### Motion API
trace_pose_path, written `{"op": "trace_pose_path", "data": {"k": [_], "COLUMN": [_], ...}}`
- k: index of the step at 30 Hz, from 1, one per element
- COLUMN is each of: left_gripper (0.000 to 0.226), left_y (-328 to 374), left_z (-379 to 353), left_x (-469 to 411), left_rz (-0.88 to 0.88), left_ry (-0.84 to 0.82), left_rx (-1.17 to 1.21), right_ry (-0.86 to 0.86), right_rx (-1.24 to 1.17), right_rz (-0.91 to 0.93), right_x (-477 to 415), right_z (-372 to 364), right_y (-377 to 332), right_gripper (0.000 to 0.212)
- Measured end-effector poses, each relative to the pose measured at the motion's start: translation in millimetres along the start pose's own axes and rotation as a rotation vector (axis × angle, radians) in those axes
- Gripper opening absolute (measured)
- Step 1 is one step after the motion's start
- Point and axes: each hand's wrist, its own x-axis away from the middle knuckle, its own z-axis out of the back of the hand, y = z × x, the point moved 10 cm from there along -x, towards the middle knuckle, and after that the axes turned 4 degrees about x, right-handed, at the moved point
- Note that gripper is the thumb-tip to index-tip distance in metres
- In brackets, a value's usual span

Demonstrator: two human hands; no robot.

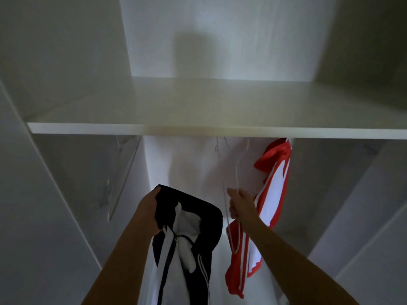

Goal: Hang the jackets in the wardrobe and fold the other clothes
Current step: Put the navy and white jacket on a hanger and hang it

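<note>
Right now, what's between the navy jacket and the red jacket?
In the head view, only the right hand, gripping a clear hanger.

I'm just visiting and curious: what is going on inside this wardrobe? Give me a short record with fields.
place: inside a white wardrobe, below its shelf
left hand: grips the navy jacket at its collar
right hand: grips a clear hanger
red jacket: already hanging under the shelf, just right of the right hand
spare hangers: clear, at the left under the shelf
stage: navy jacket not yet on a hanger
</note>
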Motion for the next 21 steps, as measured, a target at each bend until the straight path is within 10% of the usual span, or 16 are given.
{"op": "trace_pose_path", "data": {"k": [12,21], "left_gripper": [0.02,0.019], "left_y": [-24.2,-57.9], "left_z": [-0.2,-7.4], "left_x": [-16.2,-21.4], "left_rz": [0.027,0.096], "left_ry": [0.071,0.027], "left_rx": [-0.216,-0.417], "right_ry": [0.281,0.149], "right_rx": [-0.034,-0.342], "right_rz": [0.084,0.204], "right_x": [55.3,82.4], "right_z": [76.0,48.2], "right_y": [4.9,-25.2], "right_gripper": [0.041,0.062]}}
